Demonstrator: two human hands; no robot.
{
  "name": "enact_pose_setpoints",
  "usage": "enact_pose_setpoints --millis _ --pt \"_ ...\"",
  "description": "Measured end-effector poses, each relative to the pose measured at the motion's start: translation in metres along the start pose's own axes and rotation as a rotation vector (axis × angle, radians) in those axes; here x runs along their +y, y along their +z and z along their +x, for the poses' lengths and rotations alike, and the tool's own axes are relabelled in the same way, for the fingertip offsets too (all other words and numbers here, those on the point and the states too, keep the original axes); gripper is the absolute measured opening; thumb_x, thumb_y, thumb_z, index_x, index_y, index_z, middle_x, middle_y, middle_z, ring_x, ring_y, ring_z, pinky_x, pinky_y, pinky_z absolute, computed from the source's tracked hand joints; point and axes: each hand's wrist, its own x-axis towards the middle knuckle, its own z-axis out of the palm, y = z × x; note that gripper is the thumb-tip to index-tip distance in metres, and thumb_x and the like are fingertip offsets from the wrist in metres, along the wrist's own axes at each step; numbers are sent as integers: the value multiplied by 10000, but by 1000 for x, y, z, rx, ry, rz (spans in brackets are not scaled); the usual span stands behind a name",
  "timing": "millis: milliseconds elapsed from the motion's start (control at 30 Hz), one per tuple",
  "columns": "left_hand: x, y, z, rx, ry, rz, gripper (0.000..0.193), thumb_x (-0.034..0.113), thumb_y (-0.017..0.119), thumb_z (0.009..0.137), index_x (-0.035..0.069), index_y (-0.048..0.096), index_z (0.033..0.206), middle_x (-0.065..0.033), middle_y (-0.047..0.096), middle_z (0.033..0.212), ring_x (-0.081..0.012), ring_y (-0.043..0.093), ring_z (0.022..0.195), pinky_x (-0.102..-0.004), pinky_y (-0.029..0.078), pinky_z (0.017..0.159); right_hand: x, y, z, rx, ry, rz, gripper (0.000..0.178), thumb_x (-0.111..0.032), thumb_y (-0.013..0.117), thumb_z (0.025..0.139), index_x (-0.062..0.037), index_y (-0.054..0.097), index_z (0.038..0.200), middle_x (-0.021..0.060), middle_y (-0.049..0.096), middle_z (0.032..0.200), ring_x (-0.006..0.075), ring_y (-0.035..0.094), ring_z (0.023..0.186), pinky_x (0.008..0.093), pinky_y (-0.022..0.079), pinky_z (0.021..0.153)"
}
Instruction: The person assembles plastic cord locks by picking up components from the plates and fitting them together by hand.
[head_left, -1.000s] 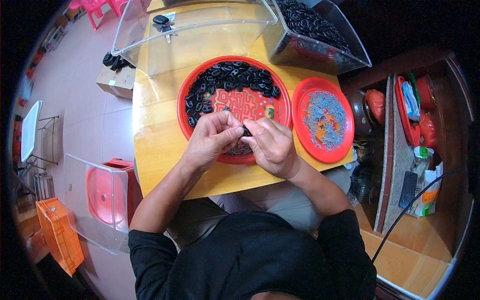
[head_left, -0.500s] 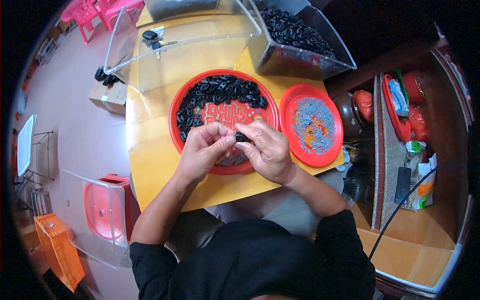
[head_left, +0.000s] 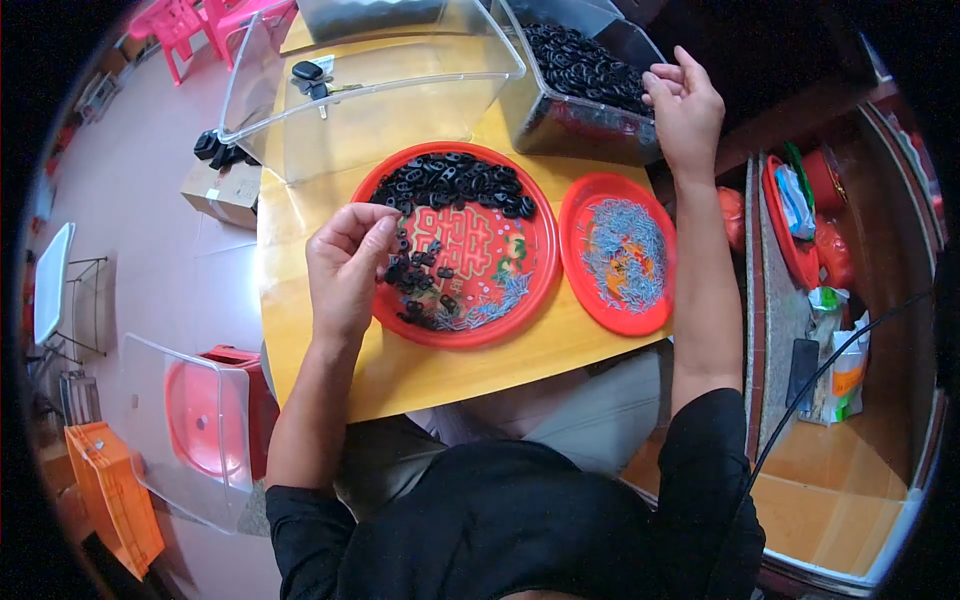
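My left hand [head_left: 345, 265] is over the left rim of the round red tray [head_left: 548, 270], thumb and forefinger pinched together. Whatever lies between those fingertips is too small to make out. Small black plastic pieces with holes [head_left: 450, 182] are heaped along the tray's far side. More black pieces [head_left: 412, 275] lie scattered near my left hand, and thin grey screw-like pins [head_left: 495, 308] lie at the tray's near right. My right hand [head_left: 688, 112] is raised at the right rim of a clear plastic bin [head_left: 580, 130], fingers apart and nothing visible in them. Many black pieces [head_left: 585, 65] fill the bin.
A smaller red plate [head_left: 578, 290] holds more grey pins. Beyond the tray, an empty-looking clear bin [head_left: 370, 110] stands on the yellow table [head_left: 300, 330], with keys [head_left: 315, 88] seen through it. Shelves [head_left: 765, 350] with bags and a phone [head_left: 802, 372] stand at right.
My hands have parted. The right hand has left the black piece and moved up and right to the bin, opening. My left hand has shifted left and slightly up, uncovering the tray's middle.
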Motion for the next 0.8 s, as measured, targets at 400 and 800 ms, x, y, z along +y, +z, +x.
enact_pose_setpoints --millis 400,800 --pt "-5 -2 2 31 16 -18 73 72 559 842 13 598 857 12 551 661 -19 428 530 -150 325 476 -43 29 -153 -910 -311 -78 95 -21 613 704 -14 555 779 127 531 747 303 564 731 380 452 611" --pt "-6 7 -4 -108 -41 30 56 55 572 837 -1 580 841 19 557 698 -33 494 621 -171 400 562 -36 45 -159 -979 -323 -214 120 -79 602 699 -30 498 733 136 532 752 329 561 729 441 440 608"
